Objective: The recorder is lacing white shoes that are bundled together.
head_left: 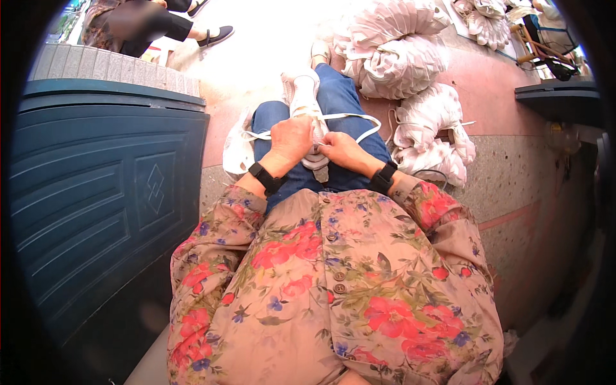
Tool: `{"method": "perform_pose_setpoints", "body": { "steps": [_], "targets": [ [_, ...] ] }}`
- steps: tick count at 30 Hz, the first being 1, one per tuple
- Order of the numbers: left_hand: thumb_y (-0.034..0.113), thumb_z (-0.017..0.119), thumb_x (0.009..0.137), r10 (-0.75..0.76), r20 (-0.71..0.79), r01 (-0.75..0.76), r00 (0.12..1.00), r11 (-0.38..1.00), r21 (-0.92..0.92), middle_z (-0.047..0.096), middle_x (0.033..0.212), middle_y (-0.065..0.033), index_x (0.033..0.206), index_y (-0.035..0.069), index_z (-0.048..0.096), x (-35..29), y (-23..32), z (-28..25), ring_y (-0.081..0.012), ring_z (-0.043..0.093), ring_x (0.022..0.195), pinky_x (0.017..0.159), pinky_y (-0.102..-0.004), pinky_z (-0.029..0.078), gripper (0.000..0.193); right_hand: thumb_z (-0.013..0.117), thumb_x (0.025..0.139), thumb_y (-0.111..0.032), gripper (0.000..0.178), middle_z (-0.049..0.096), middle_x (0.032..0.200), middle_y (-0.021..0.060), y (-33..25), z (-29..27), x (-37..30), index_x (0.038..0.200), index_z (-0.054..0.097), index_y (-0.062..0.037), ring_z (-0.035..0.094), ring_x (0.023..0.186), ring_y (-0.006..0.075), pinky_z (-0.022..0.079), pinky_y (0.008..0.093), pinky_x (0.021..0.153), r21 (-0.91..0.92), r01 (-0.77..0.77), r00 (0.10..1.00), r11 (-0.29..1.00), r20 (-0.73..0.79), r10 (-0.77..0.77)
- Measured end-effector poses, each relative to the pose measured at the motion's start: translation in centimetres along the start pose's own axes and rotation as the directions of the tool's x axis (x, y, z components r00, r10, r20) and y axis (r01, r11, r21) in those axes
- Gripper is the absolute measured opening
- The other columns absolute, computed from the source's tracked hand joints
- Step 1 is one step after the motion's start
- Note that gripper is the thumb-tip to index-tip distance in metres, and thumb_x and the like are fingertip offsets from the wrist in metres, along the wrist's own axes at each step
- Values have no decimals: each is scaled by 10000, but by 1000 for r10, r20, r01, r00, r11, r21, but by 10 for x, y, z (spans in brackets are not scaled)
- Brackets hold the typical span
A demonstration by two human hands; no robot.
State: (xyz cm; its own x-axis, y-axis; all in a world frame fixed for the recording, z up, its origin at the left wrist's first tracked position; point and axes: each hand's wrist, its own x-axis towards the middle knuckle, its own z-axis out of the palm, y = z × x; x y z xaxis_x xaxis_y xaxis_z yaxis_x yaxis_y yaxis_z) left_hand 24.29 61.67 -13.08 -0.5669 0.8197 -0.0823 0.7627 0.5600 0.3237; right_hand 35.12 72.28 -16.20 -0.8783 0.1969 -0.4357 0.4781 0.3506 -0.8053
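A white shoe (303, 90) lies lengthwise on my lap, its toe pointing away from me. My left hand (292, 140) is closed over the shoe's left side, its fingers bent around the upper near the opening. My right hand (343, 151) meets it at the opening in a pinch, seemingly on the lace; the fingertips partly hide what is between them. A long white shoelace (351, 117) loops out from the shoe to the right and back toward my right hand. Another lace strand runs left to a white shoe-like piece (237, 151) beside my left thigh.
Bundles of white shoe uppers (401, 64) are heaped on the floor ahead to the right, with a smaller bundle (430, 122) nearer. A dark blue panelled door (96, 192) stands close on my left. Another person's foot (215, 36) shows at the far left.
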Motion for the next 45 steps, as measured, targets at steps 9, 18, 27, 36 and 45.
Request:
{"method": "perform_pose_setpoints", "body": {
  "steps": [9,18,27,36,45],
  "targets": [
    [109,523,703,40,56,-53,998,970,238,596,622,-148,693,58,564,-7,-13,-5,-290,616,599,513,-382,483,66,503,734,-201,244,585,790,233,-9,4,4,851,595,-8,572,792,356,441,424,708,-53,76,986,996,-143,-83],
    [151,541,712,-91,70,84,993,992,98,602,680,-161,730,43,586,1,-20,-1,-311,610,662,589,-391,484,119,486,761,-164,155,586,676,174,3,3,18,727,567,-36,590,629,325,465,411,551,-462,289,884,838,-207,-419],
    [258,530,770,-29,260,48,965,997,-68,609,759,-159,818,77,622,15,-22,-6,-326,585,736,645,-402,457,209,467,808,-167,149,591,709,151,6,-1,18,846,560,-57,581,651,314,454,402,555,-462,283,866,841,-253,-431],
    [238,575,757,-130,389,333,912,788,-517,607,778,-180,806,47,616,17,-33,10,-316,592,729,620,-379,459,201,460,806,-191,175,592,675,150,4,-6,19,803,585,-68,590,643,310,459,409,552,-456,281,865,844,-262,-429],
    [204,562,749,-148,74,156,986,980,-127,596,713,-203,762,19,616,3,-11,-2,-337,591,713,639,-404,465,193,478,796,-207,187,597,695,147,4,-9,17,888,589,-88,589,659,309,454,413,567,-400,261,889,878,-255,-380]
  ]
}}
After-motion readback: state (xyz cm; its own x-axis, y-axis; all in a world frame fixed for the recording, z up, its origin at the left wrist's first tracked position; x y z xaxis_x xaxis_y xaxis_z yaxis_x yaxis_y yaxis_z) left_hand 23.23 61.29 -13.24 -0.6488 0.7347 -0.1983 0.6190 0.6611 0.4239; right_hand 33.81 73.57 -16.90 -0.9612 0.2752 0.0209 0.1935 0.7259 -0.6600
